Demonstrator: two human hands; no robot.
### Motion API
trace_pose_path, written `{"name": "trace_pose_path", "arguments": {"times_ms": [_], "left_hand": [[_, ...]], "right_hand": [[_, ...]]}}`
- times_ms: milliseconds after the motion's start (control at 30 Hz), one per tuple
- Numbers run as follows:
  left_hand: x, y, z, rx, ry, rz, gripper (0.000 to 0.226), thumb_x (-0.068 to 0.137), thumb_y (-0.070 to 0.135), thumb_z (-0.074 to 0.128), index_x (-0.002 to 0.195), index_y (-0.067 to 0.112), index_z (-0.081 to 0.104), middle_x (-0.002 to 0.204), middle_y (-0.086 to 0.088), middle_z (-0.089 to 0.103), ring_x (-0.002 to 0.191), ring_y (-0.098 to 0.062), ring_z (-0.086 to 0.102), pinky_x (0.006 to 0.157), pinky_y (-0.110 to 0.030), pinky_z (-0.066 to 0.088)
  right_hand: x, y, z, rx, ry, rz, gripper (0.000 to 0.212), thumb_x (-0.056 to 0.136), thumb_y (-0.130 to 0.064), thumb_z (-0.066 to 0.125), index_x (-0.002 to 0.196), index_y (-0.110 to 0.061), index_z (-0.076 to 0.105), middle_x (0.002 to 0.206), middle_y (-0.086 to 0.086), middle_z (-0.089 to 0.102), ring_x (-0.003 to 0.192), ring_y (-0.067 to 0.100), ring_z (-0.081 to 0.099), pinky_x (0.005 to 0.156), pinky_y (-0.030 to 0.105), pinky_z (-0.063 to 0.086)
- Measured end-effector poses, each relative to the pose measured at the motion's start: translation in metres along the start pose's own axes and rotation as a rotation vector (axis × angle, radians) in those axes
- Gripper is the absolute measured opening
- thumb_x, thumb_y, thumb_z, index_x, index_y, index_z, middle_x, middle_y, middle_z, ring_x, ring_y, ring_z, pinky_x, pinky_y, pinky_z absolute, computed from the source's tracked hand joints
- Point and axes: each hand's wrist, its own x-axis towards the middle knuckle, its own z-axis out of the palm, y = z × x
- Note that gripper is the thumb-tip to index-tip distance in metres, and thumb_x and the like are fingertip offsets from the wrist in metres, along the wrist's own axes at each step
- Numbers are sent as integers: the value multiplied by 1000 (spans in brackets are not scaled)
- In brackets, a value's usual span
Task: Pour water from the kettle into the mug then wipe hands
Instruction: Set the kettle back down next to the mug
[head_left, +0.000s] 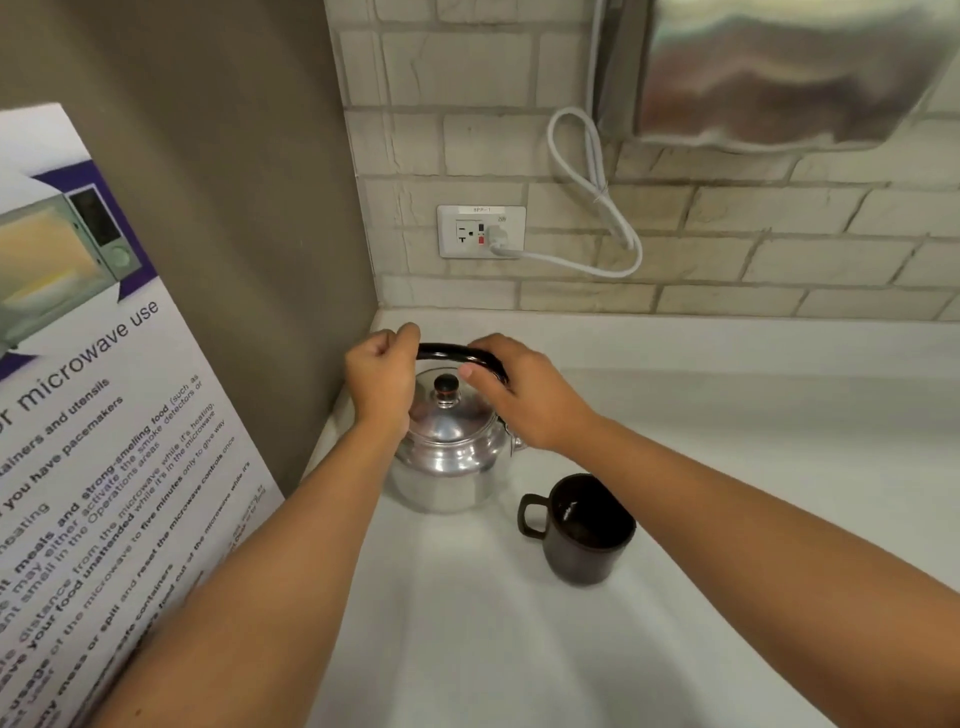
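A shiny metal kettle (448, 457) with a black knob on its lid stands on the white counter (727, 467) in the left corner. Its black arched handle (447, 352) is upright. My left hand (382, 376) is closed on the handle's left end, and my right hand (519, 395) is closed on its right end. The spout is mostly hidden behind my right wrist. A dark brown mug (584, 527) stands upright to the right and nearer of the kettle, its handle pointing left.
A brown side wall carries a microwave-use poster (93, 415) on the left. The brick back wall holds a power outlet (481, 231) with a white cord (587, 171) plugged in, and a shiny metal dispenser (779, 73) hangs at the upper right.
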Motion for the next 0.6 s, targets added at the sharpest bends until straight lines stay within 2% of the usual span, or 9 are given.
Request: {"name": "trace_pose_path", "arguments": {"times_ms": [33,100,200,300,367,433,500,533,600], "left_hand": [[-1,-4,0,11,-7,-2,40,76,14,61,47,20,34,38,15,23,42,-5,23,40,-20,23],[-2,-13,1,23,-18,-4,44,76,12,61,44,22,32,38,15,23,42,-5,22,40,-20,23],[-2,-24,-1,35,-18,-11,45,75,11,59,44,23,29,39,15,21,43,-6,21,40,-20,22],[1,-27,-2,30,8,-12,41,75,15,58,46,21,29,40,14,20,45,-7,21,40,-21,22],[4,-29,-1,55,17,-1,45,77,19,57,43,23,27,40,13,20,44,-7,21,42,-23,23],[6,-29,-1,157,8,-8,47,83,33,55,44,21,31,41,11,26,44,-8,25,44,-25,25],[7,-28,0,358,-4,-13,52,88,56,44,54,18,46,49,7,44,47,-11,40,47,-25,31],[8,-28,1,441,-9,9,57,91,62,36,65,14,54,58,3,54,55,-13,49,51,-26,35],[11,-29,1,494,-2,113,55,94,60,31,82,13,57,79,-5,63,76,-22,58,64,-32,43]], "right_hand": [[-2,5,4,-2,-3,5,31,96,-35,50,116,-12,56,86,-3,61,73,8,56,68,26,43],[-4,13,10,-3,-10,32,31,97,-36,48,115,-12,55,78,-3,59,67,11,56,64,28,44],[-6,19,16,9,-36,62,32,97,-36,45,116,-12,54,80,1,61,71,18,59,66,33,48],[-4,22,19,34,-37,61,31,98,-35,43,118,-14,55,79,-5,59,72,15,58,66,27,45],[0,23,19,46,-31,58,35,99,-34,42,126,-14,53,89,0,61,82,18,60,74,28,48],[5,25,20,3,-6,62,43,99,-34,42,136,-12,46,105,7,59,97,21,59,86,27,44],[11,28,20,-47,27,68,47,99,-34,43,139,-11,43,108,7,51,100,21,56,89,24,39],[15,29,20,-54,46,73,47,98,-35,45,139,-12,44,107,5,47,100,21,55,90,23,39],[21,33,20,-48,91,80,44,96,-34,50,135,-14,50,102,1,44,100,20,54,91,23,39]]}}
